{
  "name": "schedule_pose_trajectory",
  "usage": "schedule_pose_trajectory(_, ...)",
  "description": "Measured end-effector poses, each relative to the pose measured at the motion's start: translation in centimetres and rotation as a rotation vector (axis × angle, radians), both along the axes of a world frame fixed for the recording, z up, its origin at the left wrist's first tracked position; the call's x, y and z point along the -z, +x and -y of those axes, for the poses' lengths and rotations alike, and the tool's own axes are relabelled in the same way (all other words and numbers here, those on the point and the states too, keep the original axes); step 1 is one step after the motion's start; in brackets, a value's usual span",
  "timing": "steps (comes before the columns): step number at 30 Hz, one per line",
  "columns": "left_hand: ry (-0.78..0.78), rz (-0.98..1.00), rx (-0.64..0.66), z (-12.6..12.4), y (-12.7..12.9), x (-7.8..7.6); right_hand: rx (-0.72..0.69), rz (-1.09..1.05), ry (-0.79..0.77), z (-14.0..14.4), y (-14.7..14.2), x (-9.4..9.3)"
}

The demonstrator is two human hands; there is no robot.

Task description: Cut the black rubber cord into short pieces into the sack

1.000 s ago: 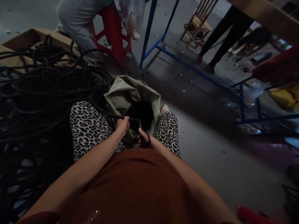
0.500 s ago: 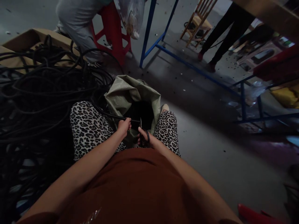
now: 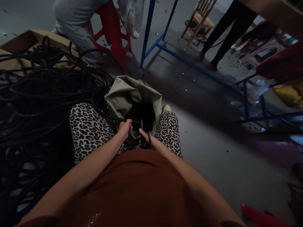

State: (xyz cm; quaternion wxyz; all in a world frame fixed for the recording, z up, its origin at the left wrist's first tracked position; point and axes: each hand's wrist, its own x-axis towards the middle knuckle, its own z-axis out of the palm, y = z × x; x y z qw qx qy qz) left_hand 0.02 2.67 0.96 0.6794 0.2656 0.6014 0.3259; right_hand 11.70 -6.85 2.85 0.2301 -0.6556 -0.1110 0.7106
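Left hand point(image 3: 125, 127) clamps black cable point(image 3: 111, 118), running 9-to-3 over open sack point(image 3: 132, 97); right hand point(image 3: 147, 141), gripping scissors point(image 3: 143, 134) at cable's 3 o'clock end, blades pointing 12

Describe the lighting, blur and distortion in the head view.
Head view: dim overall; the black cable pile at left sinks into shadow, and the sack mouth is dark. The floor top left is brighter. Wide-angle bending curves the blue frame. The left hand and right hand look slightly soft.
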Motion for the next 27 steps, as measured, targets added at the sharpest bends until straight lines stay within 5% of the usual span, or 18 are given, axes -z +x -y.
schedule_pose_trajectory(27, 0.002, -0.056, 0.027, 0.1, 0.0, 1.0, 0.122, 0.244, 0.029, 0.0, -0.2, 0.8)
